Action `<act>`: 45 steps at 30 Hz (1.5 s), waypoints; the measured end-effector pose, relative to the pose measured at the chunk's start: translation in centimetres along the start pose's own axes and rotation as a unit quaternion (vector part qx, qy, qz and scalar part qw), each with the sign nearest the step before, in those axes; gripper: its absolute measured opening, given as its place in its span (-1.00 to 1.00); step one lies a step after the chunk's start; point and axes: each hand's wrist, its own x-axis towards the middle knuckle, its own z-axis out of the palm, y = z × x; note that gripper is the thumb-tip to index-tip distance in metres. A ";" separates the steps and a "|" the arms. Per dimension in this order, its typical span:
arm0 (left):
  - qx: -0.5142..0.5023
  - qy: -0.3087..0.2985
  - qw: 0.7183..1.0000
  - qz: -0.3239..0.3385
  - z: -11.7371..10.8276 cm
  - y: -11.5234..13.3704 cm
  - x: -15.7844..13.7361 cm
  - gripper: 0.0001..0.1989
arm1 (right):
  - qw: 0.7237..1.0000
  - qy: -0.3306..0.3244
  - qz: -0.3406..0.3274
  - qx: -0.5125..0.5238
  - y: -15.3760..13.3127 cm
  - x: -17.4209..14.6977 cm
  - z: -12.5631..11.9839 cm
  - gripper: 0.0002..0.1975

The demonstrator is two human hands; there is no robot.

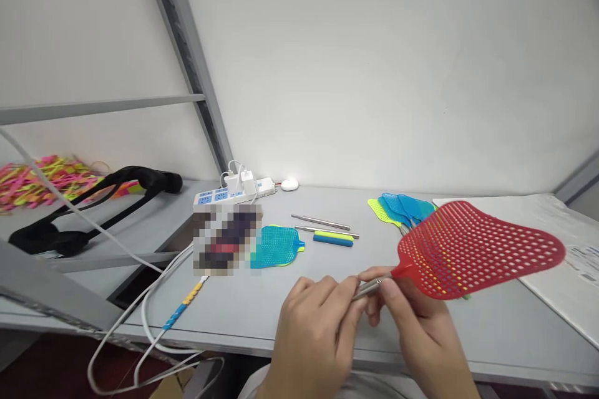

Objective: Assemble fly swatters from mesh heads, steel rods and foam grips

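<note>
A red fly swatter (477, 249) with a perforated head points to the right, held above the shelf's front part. My left hand (318, 324) wraps round its metal rod, hiding the lower end. The fingers of my right hand (416, 324) pinch the rod close to the red neck. Behind my hands lie two metal rods (322, 222), with a yellow and a blue handle sleeve (333, 240) beside the nearer one. A teal swatter head (278, 246) rests on a yellow one to the left. Several blue and yellow swatters (405, 207) are piled behind the red head.
At the back left stands a white power strip (234, 193) with plugs, next to a small white device (289, 184). A blurred phone-like object and white cables (145, 318) are at left. A black headset-like frame (107, 206) lies beyond the shelf post. A white package (552, 262) is at right.
</note>
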 end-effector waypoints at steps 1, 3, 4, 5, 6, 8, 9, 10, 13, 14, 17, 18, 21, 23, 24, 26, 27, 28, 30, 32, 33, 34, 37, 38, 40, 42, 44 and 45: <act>-0.008 -0.009 1.000 -0.004 0.0 0.2 0.0 -0.79 | 1.000 0.001 0.007 0.008 0.1 0.1 -0.5 -0.74; -0.033 -0.021 0.999 -0.021 -0.2 0.4 0.0 -0.81 | 0.999 0.009 0.028 0.022 0.1 0.5 -1.5 -0.72; -0.050 -0.025 0.998 -0.032 -0.4 0.5 0.0 -0.82 | 0.999 0.008 0.041 0.029 0.1 0.7 -1.9 -0.69; -0.069 -0.026 0.996 -0.046 -0.5 0.5 0.0 -0.82 | 0.998 -0.001 0.053 0.045 0.1 1.0 -2.3 -0.65; -0.089 -0.028 0.994 -0.059 -0.6 0.5 0.0 -0.82 | 0.995 -0.015 0.063 0.070 0.1 1.3 -2.6 -0.61; -0.132 -0.033 0.987 -0.084 -0.8 0.5 0.0 -0.78 | 0.988 -0.047 0.063 0.134 0.1 1.8 -3.0 -0.58; -0.152 -0.040 0.983 -0.094 -0.8 0.5 0.0 -0.76 | 0.983 -0.051 0.056 0.165 0.1 1.9 -3.1 -0.59; -0.169 -0.050 0.979 -0.100 -0.8 0.5 0.0 -0.74 | 0.980 -0.040 0.050 0.189 0.1 2.1 -3.2 -0.60; -0.188 -0.089 0.973 -0.097 -0.6 0.7 0.2 -0.73 | 0.973 0.037 0.059 0.222 0.2 2.0 -3.3 -0.69; -0.185 -0.099 0.973 -0.093 -0.5 0.8 0.3 -0.73 | 0.971 0.058 0.063 0.224 0.3 1.9 -3.3 -0.72; -0.169 -0.107 0.976 -0.087 -0.2 0.7 0.5 -0.74 | 0.976 0.092 0.054 0.190 0.7 1.5 -3.0 -0.68; -0.160 -0.103 0.978 -0.085 -0.1 0.6 0.5 -0.74 | 0.980 0.099 0.048 0.165 0.8 1.4 -2.9 -0.65; -0.110 -0.086 0.987 -0.080 0.4 -0.1 0.3 -0.76 | 0.987 0.127 0.046 0.088 1.3 1.3 -2.5 -0.63; -0.063 -0.075 0.992 -0.081 0.7 -0.6 0.1 -0.77 | 0.988 0.132 0.051 0.061 1.7 1.4 -2.3 -0.63; -0.040 -0.071 0.993 -0.082 0.8 -0.8 0.1 -0.77 | 0.988 0.130 0.053 0.058 1.9 1.5 -2.1 -0.63; 0.000 -0.069 0.994 -0.082 0.8 -1.0 0.2 -0.77 | 0.988 0.126 0.060 0.069 2.1 1.6 -1.5 -0.64; 0.015 -0.068 0.994 -0.080 0.7 -1.1 0.3 -0.78 | 0.988 0.117 0.067 0.077 2.1 1.7 -1.1 -0.66; 0.026 -0.067 0.994 -0.078 0.6 -1.1 0.3 -0.78 | 0.988 0.101 0.075 0.085 2.2 1.7 -0.6 -0.68; 0.038 -0.067 0.995 -0.069 0.4 -1.0 0.5 -0.78 | 0.988 0.060 0.092 0.106 2.2 1.7 0.2 -0.72; 0.040 -0.073 0.995 -0.063 0.2 -0.9 0.5 -0.78 | 0.987 0.037 0.095 0.123 2.4 1.5 0.8 -0.72; 0.039 -0.078 0.994 -0.062 0.1 -0.9 0.5 -0.78 | 0.986 0.042 0.090 0.131 2.6 1.4 1.0 -0.72; 0.037 -0.085 0.994 -0.064 0.1 -0.9 0.5 -0.78 | 0.986 0.055 0.084 0.136 2.7 1.2 1.1 -0.73; 0.039 -0.108 0.991 -0.066 -0.1 -1.1 0.6 -0.77 | 0.983 0.092 0.074 0.144 3.1 0.8 1.2 -0.77; 0.043 -0.117 0.990 -0.064 -0.2 -1.2 0.6 -0.77 | 0.981 0.098 0.075 0.148 3.0 0.7 1.1 -0.77; 0.053 -0.134 0.988 -0.061 -0.7 -1.5 0.7 -0.76 | 0.977 0.115 0.078 0.162 2.8 0.8 0.7 -0.77; 0.074 -0.147 0.984 -0.064 -1.2 -2.0 0.7 -0.74 | 0.965 0.156 0.082 0.194 2.3 1.3 -0.3 -0.77; 0.096 -0.158 0.981 -0.064 -1.7 -2.7 0.7 -0.73 | 0.947 0.206 0.081 0.232 1.7 2.1 -1.8 -0.77; 0.102 -0.162 0.979 -0.062 -1.8 -3.0 0.7 -0.73 | 0.939 0.229 0.077 0.243 1.5 2.5 -2.6 -0.77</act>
